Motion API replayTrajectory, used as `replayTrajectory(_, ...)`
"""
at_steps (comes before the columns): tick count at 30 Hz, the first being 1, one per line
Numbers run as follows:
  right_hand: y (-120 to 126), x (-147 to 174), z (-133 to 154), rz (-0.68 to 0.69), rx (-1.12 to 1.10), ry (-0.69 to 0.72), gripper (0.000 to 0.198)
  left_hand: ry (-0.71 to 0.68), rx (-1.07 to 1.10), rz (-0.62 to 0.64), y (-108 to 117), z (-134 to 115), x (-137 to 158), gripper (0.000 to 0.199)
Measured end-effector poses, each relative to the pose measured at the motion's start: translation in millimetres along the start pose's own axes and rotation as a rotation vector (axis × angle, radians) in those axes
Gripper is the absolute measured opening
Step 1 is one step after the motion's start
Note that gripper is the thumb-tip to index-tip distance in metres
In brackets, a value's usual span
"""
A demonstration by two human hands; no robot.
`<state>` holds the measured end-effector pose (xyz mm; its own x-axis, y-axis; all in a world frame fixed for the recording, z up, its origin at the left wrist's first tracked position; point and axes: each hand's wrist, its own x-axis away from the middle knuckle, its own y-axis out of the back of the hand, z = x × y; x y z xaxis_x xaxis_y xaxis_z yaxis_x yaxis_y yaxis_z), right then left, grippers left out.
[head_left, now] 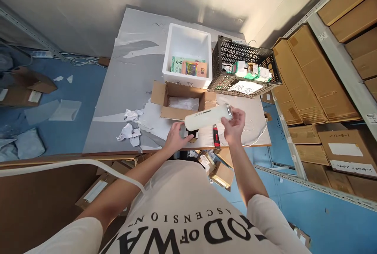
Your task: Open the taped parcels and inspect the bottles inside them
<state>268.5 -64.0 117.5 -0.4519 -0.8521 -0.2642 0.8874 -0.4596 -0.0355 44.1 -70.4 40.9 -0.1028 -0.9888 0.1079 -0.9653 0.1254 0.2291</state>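
A cream-white insulated bottle [204, 117] with a shiny metal end lies tilted in the air above the table's front edge. My right hand [235, 125] grips it by that metal end, thumb on the near side. My left hand [176, 137] is by the bottle's other end, thumb and fingers apart; its thumb lies beside a small black-and-brown object [193, 134], partly hidden under the bottle. Whether the left fingertips touch the bottle I cannot tell. Behind the bottle stands an open cardboard box [176, 112] with clear plastic wrapping inside. A red-and-black utility knife [216, 136] lies near my right hand.
A white foam box [187, 78] holding colourful printed packs and a black crate [219, 65] of small boxes stand farther back. Crumpled paper [129, 131] lies left on the table [114, 89]. Shelves with cartons [338, 148] rise at right; a white hose [88, 162] crosses lower left.
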Motion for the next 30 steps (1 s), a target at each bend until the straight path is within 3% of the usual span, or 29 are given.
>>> replayTrajectory(4, 7.3, 37.3, -17.4, -0.04, 0.015, -0.003, 0.046, 0.009, -0.135, 0.017, -11.3, 6.7, -4.6, 0.056)
replayTrajectory(7, 18.4, 46.6, -18.8, 0.027, 0.047, 0.042, 0.044, -0.007, -0.171, 0.008, -12.0, 13.9, -5.6, 0.048)
replayTrajectory(13, 31.0, 40.4, -6.3, 0.431, 0.288, 0.232, 0.053, -0.011, -0.319, 0.045, -13.5, 18.0, -6.3, 0.04)
replayTrajectory(16, 24.2, 33.7, 7.2, 0.717, 0.52, 0.364, 0.054, -0.02, -0.362, 0.047, -14.9, 17.2, -5.9, 0.037)
replayTrajectory(20, 4.7, 25.0, 27.0, 1.012, 0.867, 0.464, 0.038, -0.011, -0.387, 0.038, -13.9, 15.6, -5.5, 0.031)
replayTrajectory(26, -34.4, 24.5, 21.2, 1.19, 1.429, 0.458, 0.044, 0.073, -0.356, 0.028, -15.3, 15.8, -0.7, 0.025)
replayTrajectory(30, -47.5, 32.1, -3.3, 1.358, 1.513, 0.49, 0.051, 0.127, -0.302, 0.011, -16.9, 17.4, 4.6, 0.025)
